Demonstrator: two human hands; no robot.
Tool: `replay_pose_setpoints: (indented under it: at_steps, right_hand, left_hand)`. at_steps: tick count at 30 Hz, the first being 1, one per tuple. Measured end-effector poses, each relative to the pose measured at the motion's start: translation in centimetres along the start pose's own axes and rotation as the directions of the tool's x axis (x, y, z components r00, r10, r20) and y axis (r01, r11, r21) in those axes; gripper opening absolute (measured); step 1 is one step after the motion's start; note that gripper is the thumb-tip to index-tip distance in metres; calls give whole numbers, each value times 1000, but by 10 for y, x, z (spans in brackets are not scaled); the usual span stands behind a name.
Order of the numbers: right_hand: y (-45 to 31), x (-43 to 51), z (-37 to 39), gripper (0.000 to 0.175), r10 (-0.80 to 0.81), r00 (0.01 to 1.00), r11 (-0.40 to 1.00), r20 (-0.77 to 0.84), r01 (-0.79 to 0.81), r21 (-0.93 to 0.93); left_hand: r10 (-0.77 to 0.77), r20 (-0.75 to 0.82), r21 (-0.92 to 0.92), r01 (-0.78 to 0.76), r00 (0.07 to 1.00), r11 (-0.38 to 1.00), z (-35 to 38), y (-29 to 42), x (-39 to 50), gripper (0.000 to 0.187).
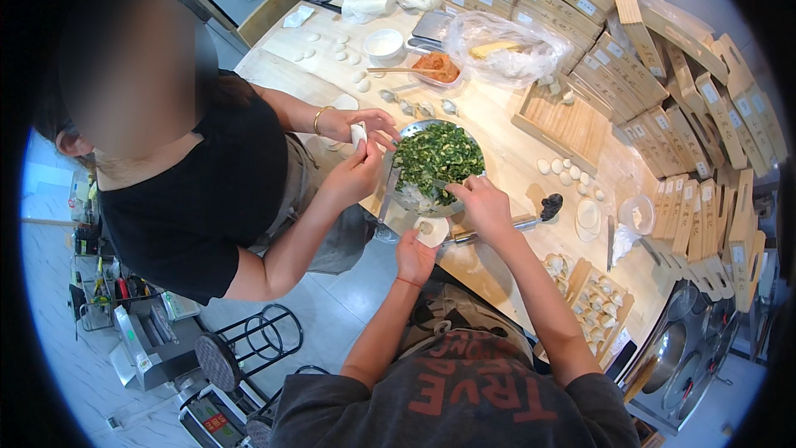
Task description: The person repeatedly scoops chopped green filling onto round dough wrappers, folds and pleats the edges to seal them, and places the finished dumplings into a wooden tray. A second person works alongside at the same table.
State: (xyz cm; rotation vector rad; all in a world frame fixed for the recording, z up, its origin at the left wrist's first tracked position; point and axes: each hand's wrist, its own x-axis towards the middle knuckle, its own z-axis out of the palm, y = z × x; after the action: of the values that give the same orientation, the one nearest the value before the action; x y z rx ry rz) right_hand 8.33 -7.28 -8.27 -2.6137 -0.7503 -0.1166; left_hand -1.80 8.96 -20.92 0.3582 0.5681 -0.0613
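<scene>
My left hand holds a round dough wrapper on its fingers, with a small dab of filling at the wrapper's middle. My right hand grips a flat metal filling spatula, whose blade dips into the chopped greens. These greens fill a wide metal bowl, and a paler filling shows at its near side. Another flat metal strip leans on the bowl's left rim. Beneath my right wrist lies a metal rod with a black wrapped end.
At the left, a co-worker's hands fold a wrapper. Dough pieces and flat wrappers lie to the right, near a wooden tray of dumplings. Wooden boxes are stacked behind. A tub of orange filling stands farther back.
</scene>
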Motion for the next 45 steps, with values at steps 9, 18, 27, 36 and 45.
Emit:
replay_pose_setpoints:
  at_steps: [9, 18, 27, 36, 45]
  right_hand:
    - [7, -33, -10, 34, 93, 987, 994, 129, -100, 43]
    - [5, -43, -4, 28, 45, 996, 990, 77, -55, 132]
    - [1, -47, 11, 26, 81, 996, 966, 43, -89, 242]
    - [-3, -66, -8, 30, 72, 986, 977, 151, -100, 190]
    - [-1, -67, 16, 28, 317, 941, 891, 116, -338, 303]
  left_hand:
    - [25, 120, 70, -33, 992, 997, 11, 4, -8, 47]
    - [-24, 64, -20, 25, 998, 999, 4, 4, 9, 45]
    - [-39, 80, -61, 44, 996, 997, 8, 6, 12, 42]
    - [-39, 73, -82, 45, 997, 996, 16, 8, 8, 46]
    - [-10, 37, -5, 10, 999, 1000, 16, 4, 9, 47]
